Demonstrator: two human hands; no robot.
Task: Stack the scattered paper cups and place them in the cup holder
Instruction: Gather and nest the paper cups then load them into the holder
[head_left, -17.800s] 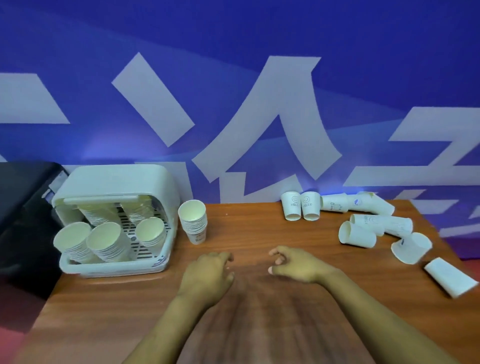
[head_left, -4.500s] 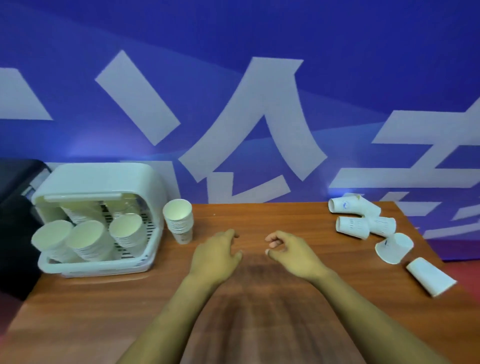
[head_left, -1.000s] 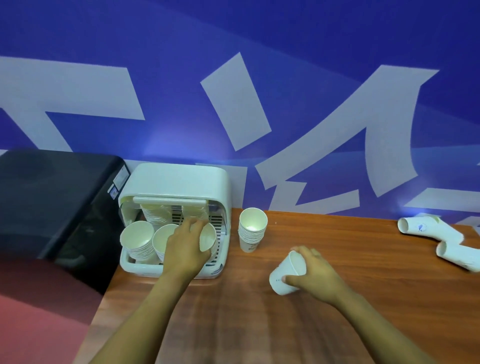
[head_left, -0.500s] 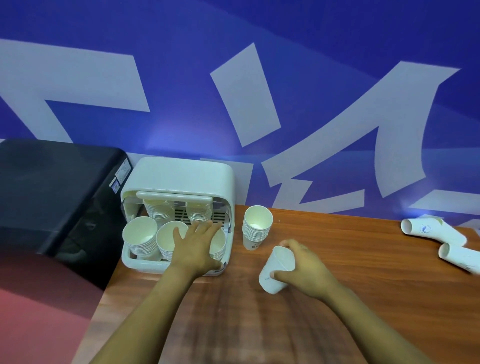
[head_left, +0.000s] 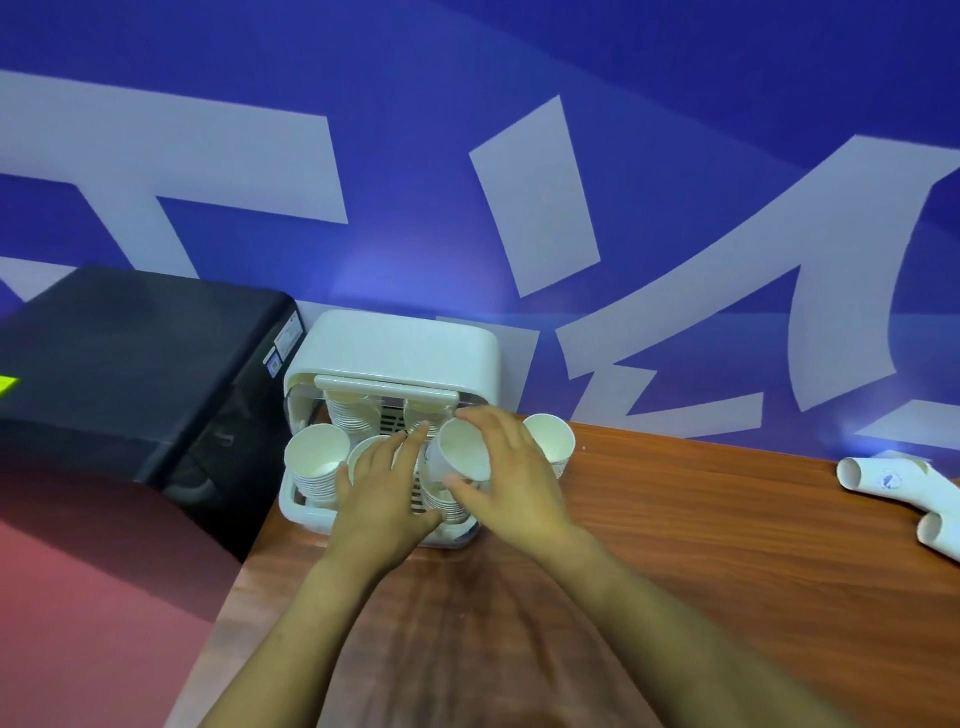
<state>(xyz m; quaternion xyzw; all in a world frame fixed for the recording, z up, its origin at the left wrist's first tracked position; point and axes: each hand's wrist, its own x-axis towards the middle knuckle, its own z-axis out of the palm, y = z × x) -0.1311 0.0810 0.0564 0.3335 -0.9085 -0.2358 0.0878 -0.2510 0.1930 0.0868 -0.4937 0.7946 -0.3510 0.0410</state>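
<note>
We grip a paper cup (head_left: 460, 457) in our curled right hand (head_left: 511, 480), above the right-hand stack (head_left: 444, 501) in the white cup holder (head_left: 395, 353); our left hand (head_left: 382, 493), fingers extended, rests beside that stack. Next, we judge, comes nesting it squarely; loose cups (head_left: 883, 475) wait on the wooden table's (head_left: 727, 545) far right

held cup (head_left: 460, 456): white paper, tilted, mouth toward viewer, over holder's right stack
cup holder (head_left: 395, 347): white, hooded, table's 10 o'clock corner
loose cups (head_left: 883, 477): on sides, 3 o'clock edge
</note>
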